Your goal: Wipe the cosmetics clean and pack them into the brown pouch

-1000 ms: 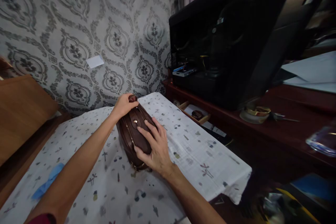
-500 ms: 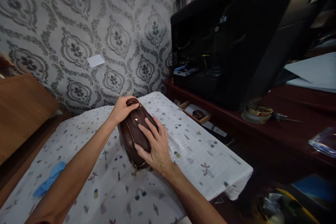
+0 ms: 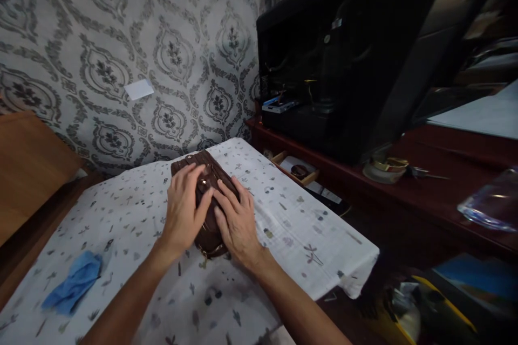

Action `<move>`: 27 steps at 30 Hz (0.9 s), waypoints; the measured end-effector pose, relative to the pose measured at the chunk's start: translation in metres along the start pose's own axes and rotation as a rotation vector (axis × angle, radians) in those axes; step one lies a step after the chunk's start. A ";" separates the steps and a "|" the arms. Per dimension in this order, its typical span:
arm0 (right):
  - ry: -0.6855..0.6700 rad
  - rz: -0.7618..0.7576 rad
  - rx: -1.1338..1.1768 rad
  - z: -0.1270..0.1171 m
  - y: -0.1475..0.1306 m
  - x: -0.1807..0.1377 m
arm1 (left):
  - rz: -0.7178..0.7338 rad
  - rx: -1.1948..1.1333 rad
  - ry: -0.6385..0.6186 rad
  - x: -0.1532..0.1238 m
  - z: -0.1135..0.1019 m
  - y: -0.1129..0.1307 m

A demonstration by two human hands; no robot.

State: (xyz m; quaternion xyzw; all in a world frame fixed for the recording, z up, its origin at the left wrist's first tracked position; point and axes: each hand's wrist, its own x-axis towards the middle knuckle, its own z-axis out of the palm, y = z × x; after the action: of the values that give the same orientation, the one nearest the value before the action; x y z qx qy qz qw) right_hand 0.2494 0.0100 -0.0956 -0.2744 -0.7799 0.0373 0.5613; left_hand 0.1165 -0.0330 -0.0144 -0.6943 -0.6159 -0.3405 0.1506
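Note:
A dark brown leather bag [image 3: 212, 220] with brass-coloured zips and a small metal snap lies on the patterned white cloth [image 3: 299, 226]. Against its left side and top rests my left hand [image 3: 182, 213], fingers curved and thumb apart, near the snap. My right hand [image 3: 242, 221] lies over the right side with its fingers spread on the leather. Both hands are open and touch the bag without visibly gripping it. They cover much of its middle. At the far end a flat brown part with a metal stud shows.
A crumpled blue cloth [image 3: 73, 283] lies at the left. On the right, a dark red desk [image 3: 424, 167] carries a large black screen [image 3: 343, 64], a tape roll [image 3: 386, 168] and a clear glass dish [image 3: 491, 199]. A small drawer [image 3: 311, 177] juts out beneath it.
My left hand has left the handle at the bag's far end and moved nearer, onto its left side. The bag's far end now looks flatter and wider. My right hand has barely moved.

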 end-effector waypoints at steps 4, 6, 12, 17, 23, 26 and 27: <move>0.004 0.069 0.085 0.001 0.001 0.000 | 0.071 0.129 0.046 -0.031 0.011 0.005; 0.029 0.148 0.155 0.000 0.003 -0.001 | 0.097 0.153 0.071 -0.034 0.016 0.002; 0.106 0.445 0.355 0.002 0.009 -0.003 | 0.143 0.162 0.134 -0.028 0.023 -0.002; 0.092 0.498 0.407 0.003 0.007 -0.002 | 0.112 0.137 0.139 -0.029 0.023 0.001; 0.134 0.549 0.523 0.000 0.010 0.008 | 0.181 0.161 0.119 -0.032 0.021 0.000; 0.143 0.573 0.570 0.002 0.013 0.013 | 0.198 0.184 0.105 -0.034 0.021 0.000; 0.150 0.584 0.575 0.002 0.014 0.014 | 0.199 0.191 0.100 -0.034 0.021 0.000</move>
State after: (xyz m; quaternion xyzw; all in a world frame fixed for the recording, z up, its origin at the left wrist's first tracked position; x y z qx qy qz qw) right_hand 0.2499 0.0291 -0.0898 -0.3181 -0.5840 0.3910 0.6363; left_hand 0.1227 -0.0449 -0.0521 -0.7167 -0.5653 -0.2979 0.2794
